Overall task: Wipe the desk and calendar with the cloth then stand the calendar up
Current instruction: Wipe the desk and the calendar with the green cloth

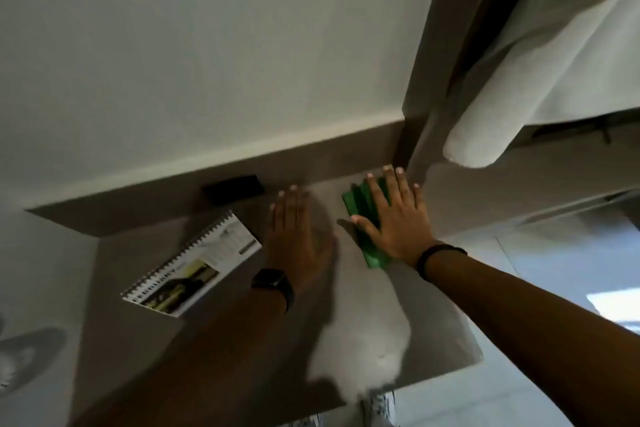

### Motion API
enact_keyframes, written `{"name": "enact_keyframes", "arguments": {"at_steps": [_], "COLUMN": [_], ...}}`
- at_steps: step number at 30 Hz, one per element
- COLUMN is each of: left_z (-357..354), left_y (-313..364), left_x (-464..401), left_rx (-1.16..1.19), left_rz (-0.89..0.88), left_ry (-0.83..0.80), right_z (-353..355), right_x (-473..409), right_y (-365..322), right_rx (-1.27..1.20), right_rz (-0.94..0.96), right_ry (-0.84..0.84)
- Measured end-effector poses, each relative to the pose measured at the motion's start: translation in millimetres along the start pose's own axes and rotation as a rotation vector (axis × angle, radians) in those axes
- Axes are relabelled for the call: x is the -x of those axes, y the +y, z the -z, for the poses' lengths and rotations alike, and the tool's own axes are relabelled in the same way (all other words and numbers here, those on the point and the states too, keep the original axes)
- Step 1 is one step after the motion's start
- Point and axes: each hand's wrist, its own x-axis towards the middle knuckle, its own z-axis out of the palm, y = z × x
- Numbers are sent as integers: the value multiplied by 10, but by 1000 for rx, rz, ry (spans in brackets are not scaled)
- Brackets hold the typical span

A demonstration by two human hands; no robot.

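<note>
Desk point(363, 333): bare centre. Calendar point(194, 263): flat, near left edge, unwiped. Left hand point(294, 239): flat, empty, mid-desk. Right hand point(391, 218): splayed, pressing cloth point(360, 199) at far right corner. Risk: a wide leftward sweep could knock the calendar off.

The right hand point(391, 218) lies flat, fingers spread, on a green cloth point(363, 208) near the desk's point(433, 322) far corner. The left hand point(298, 236) rests palm-down just beside it, blurred. The calendar point(194, 263) lies flat to the left, apparently showing February. A dark block point(233, 189) sits by the wall.
</note>
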Motion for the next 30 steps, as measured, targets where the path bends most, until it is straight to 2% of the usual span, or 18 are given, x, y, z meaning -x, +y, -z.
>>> {"name": "enact_keyframes", "arguments": {"at_steps": [3,6,16,21,25,30], "left_z": [-568,-985,-1179,-1139,-820,127], "left_y": [-119,-225,-300,-313,-435,-965], "left_x": [203,423,452,452,599,902], "left_rx": [-23,-92,-133,-117,-66,-129], "left_rz": [61,92,86,87,47,-60], "left_ry": [-146,-264,-178,-201,-201,51], "right_z": [-503,-897,-1133,-1117,-1036,-1014], "right_x": [-21,-84,-290,-294,-124,421], "right_y": [112,156,58,57,-109,-934], "right_rx": [17,21,11,-58,-254,-732], "right_rz": [-52,-54,-125,-128,-165,-268], "right_ry": [-130,-141,16,16,11,115]}}
